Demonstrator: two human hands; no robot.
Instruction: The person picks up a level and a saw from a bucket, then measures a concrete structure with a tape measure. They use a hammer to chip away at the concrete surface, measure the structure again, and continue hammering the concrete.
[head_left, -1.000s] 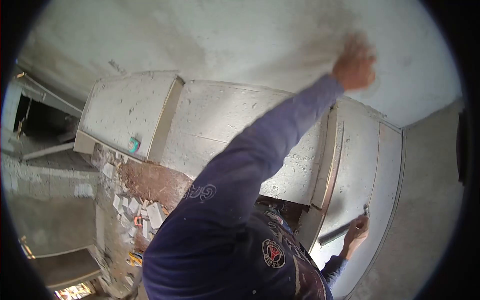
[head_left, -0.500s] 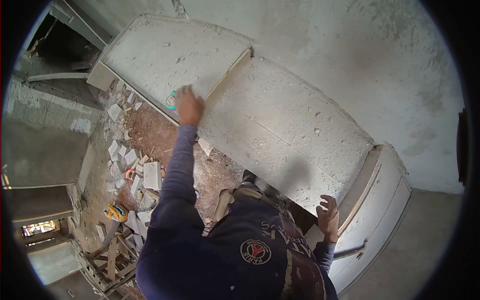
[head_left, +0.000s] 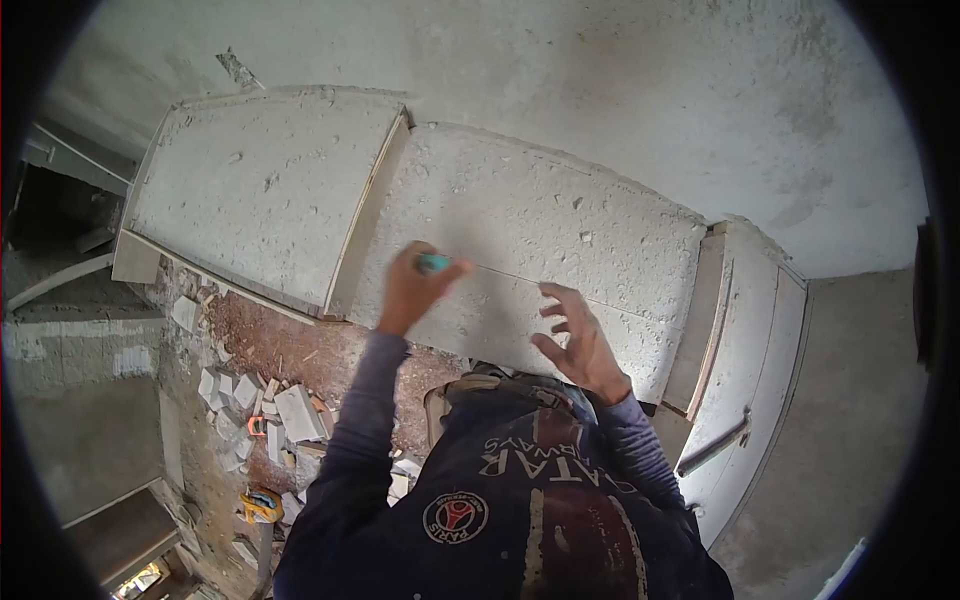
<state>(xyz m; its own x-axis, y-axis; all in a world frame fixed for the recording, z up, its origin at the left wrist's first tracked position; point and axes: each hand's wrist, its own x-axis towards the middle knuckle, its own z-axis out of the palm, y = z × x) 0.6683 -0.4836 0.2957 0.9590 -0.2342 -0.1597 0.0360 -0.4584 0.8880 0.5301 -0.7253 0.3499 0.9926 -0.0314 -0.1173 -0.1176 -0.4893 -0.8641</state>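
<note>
My left hand (head_left: 412, 290) is closed around a small teal object (head_left: 432, 263), partly covered by the fingers and a little blurred; it hangs above the lower, dusty grey step (head_left: 560, 215). To its right, my right hand (head_left: 582, 345) is raised over the same step with its fingers apart and nothing in them. The two hands are apart, in front of my chest. A thin straight line runs across the step's surface behind them.
A higher slab (head_left: 265, 190) adjoins at the left, with a raised edge. Broken white blocks (head_left: 300, 413), an orange object (head_left: 257, 426) and a yellow item (head_left: 261, 505) lie on the floor. A lower section (head_left: 750, 370) at the right carries a dark bar (head_left: 713, 446).
My left hand has picked up the teal object from the higher slab and brought it right. My right hand has moved up and left from the step's right edge. The view has shifted.
</note>
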